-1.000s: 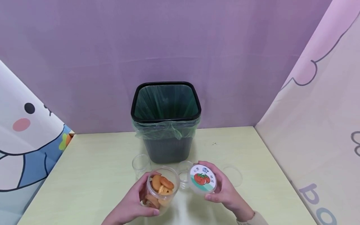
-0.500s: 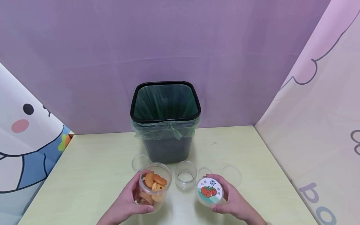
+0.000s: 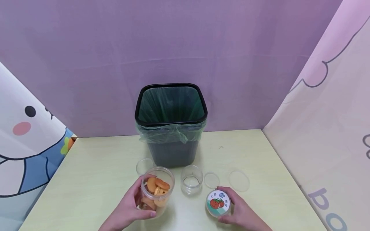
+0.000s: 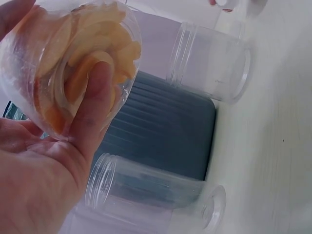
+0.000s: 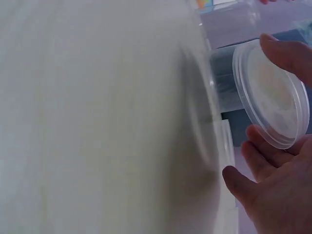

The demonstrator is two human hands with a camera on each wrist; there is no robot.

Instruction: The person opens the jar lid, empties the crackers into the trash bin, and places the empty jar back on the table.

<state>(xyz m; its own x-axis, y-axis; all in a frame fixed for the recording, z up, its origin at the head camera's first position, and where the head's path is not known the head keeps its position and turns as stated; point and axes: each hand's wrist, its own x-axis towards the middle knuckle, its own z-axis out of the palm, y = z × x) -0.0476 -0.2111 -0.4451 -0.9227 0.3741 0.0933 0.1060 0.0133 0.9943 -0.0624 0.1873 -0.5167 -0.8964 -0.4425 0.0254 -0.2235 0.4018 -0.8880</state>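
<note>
My left hand (image 3: 127, 205) grips a clear plastic jar (image 3: 164, 202), which leans with its uncovered mouth toward the head camera. Orange-brown biscuits (image 3: 162, 184) lie inside. In the left wrist view, the thumb presses along the side of this jar (image 4: 124, 29). To the right, my right hand (image 3: 241, 208) pinches a round lid (image 3: 218, 203) by its edge, low over the table. Its label shows red tomatoes on white and green. The right wrist view has the lid (image 5: 273, 92) tilted between thumb and fingers, its clear rim showing.
A dark bin (image 3: 173, 154) with a green liner bag stands at the back. One bare clear jar (image 3: 191, 189) stands in front of it; another clear jar (image 3: 144, 166) is partly behind the held one. Two clear lids, a small one (image 3: 212, 187) and a larger one (image 3: 238, 189), lie rightward.
My right hand has carried the tomato lid down and to the right, away from the jar of biscuits. The left hand has shifted slightly left with the jar. A clear lid has come into sight.
</note>
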